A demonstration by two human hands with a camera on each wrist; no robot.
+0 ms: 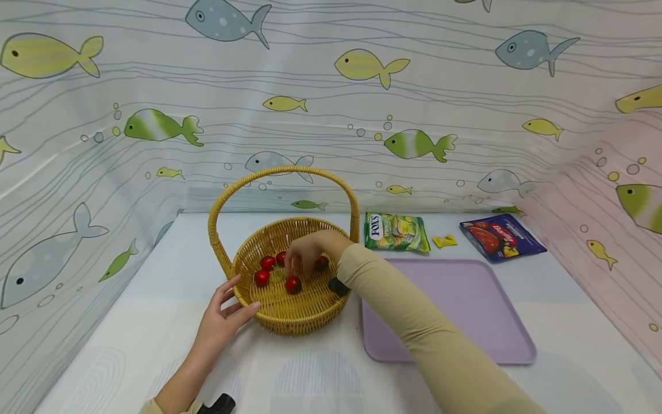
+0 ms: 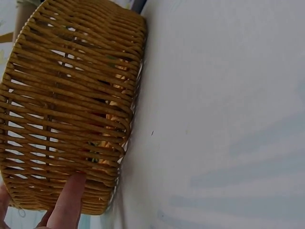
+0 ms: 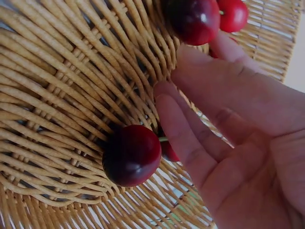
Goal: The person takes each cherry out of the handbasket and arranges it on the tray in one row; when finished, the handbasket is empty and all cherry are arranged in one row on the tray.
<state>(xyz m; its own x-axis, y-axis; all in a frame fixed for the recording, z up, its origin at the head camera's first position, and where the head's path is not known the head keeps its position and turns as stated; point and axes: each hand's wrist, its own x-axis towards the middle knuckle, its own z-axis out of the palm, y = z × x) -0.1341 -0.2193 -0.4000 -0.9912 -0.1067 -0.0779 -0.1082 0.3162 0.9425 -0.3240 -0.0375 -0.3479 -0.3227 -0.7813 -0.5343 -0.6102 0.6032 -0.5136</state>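
A yellow wicker basket [image 1: 289, 325] with a tall arched handle [image 1: 281, 171] holds several shiny red cherries [image 1: 262, 278]. My right hand [image 1: 310, 253] reaches down inside it. At its thumb and index fingertips is a dark red cherry [image 3: 193, 21], seemingly pinched, though the contact is partly hidden. Another dark cherry [image 3: 133, 155] lies beside the other fingers of that hand. My left hand [image 1: 221, 322] steadies the basket from its near left side, fingers spread. One of its fingertips [image 2: 71, 191] presses the woven outer wall.
To the basket's right lies a purple tray [image 1: 496, 310], partly under my right sleeve [image 1: 414, 310]. Behind the tray are a green Fox's candy bag [image 1: 395, 232], a small yellow wrapped candy [image 1: 445, 240] and a blue Barilla pouch [image 1: 501, 237]. A fish-patterned curtain surrounds the table.
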